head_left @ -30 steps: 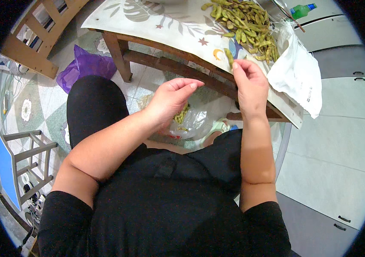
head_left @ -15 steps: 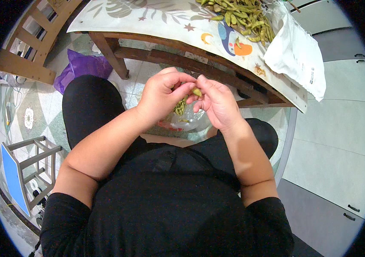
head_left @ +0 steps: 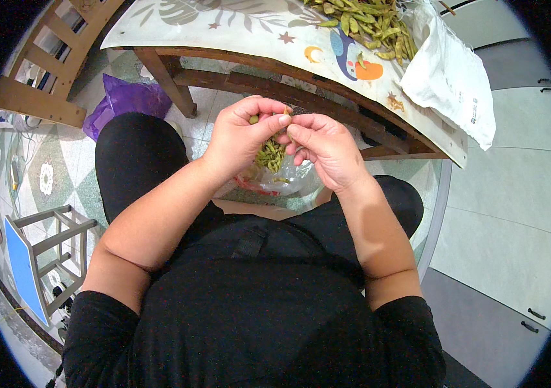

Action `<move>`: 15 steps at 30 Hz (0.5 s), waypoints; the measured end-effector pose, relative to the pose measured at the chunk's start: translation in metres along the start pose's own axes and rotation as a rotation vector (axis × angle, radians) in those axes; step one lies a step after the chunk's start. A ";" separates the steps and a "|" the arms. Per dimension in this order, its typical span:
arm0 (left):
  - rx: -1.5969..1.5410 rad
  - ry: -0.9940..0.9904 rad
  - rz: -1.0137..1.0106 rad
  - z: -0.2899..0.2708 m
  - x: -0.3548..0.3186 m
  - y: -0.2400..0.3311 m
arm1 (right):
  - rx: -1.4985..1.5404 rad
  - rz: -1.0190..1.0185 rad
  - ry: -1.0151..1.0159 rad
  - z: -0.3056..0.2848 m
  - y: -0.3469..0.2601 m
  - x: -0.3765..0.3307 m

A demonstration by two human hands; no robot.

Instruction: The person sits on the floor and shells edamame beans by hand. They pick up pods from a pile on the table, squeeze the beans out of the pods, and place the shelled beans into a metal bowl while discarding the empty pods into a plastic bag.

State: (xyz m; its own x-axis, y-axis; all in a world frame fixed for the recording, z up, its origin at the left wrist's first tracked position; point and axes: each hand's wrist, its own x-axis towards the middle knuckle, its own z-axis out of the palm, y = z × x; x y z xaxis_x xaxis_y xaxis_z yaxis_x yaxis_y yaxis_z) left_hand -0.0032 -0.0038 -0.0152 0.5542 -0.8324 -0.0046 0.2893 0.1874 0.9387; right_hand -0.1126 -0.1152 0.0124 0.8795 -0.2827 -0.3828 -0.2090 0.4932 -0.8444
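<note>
My left hand [head_left: 242, 132] and my right hand [head_left: 328, 150] meet above my lap, fingertips pinched together on a small soybean pod [head_left: 288, 111]. Only a yellowish bit of that pod shows between the fingers. A round green piece [head_left: 253, 119], bean or pod end, peeks out by my left index finger. Below the hands, between my knees, a clear plastic bag [head_left: 298, 178] lies open with green pods or shells [head_left: 270, 157] in it. On the table ahead, a heap of green soybean pods [head_left: 369, 26] is spread beside a white sack [head_left: 451, 84].
The table [head_left: 237, 39] has a printed cloth and a wooden frame just beyond my hands. A purple bag [head_left: 127, 103] sits on the floor by my left knee. A stool with a blue seat [head_left: 25, 268] stands at left; pale cabinets [head_left: 502, 181] line the right.
Both hands have shifted slightly; my left fingers have turned, and the pod that showed below the fingertips is now mostly covered. More of the bag's contents shows beneath.
</note>
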 end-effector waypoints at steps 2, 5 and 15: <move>-0.004 -0.016 0.010 0.000 0.000 -0.002 | 0.002 0.007 -0.025 -0.003 -0.001 0.000; -0.072 -0.038 -0.093 0.000 0.000 0.003 | 0.072 0.048 -0.078 -0.007 0.002 0.000; 0.117 -0.079 0.077 -0.001 -0.003 0.001 | 0.102 0.117 -0.078 0.002 0.000 -0.004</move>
State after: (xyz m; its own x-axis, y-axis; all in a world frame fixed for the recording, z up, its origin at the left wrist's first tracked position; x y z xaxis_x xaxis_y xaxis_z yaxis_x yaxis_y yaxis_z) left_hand -0.0037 -0.0002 -0.0149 0.5066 -0.8573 0.0920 0.1529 0.1944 0.9689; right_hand -0.1156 -0.1121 0.0145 0.8830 -0.1561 -0.4427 -0.2707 0.6012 -0.7519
